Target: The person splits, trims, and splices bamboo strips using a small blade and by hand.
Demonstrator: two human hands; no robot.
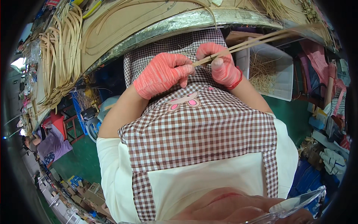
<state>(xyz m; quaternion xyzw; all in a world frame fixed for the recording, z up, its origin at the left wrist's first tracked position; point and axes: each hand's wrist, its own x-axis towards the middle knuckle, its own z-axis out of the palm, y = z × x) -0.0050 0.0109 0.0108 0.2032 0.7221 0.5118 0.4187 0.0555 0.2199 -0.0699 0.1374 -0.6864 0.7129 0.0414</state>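
Observation:
Both my hands wear coral-pink knit gloves and meet in front of the apron, just below the table edge. My left hand (164, 72) is closed, pinching the near end of some thin pale tan cane strips (257, 42) between thumb and fingers. My right hand (223, 67) curls round the same strips a little further along, its thumb raised beside them. From there the strips run out to the upper right and part slightly, their far ends blurred over the table. A small dark spot shows on them at the right hand; what it is, I cannot make out.
Ahead curves a worktable (123, 37) with a worn edge. A thick bundle of tan strips (61, 48) drapes over its left side, and more strips (276, 9) lie at the far right. Under the right side stands a grey bin (281, 80) with straw-like scraps. Cartons (91, 196) sit behind left.

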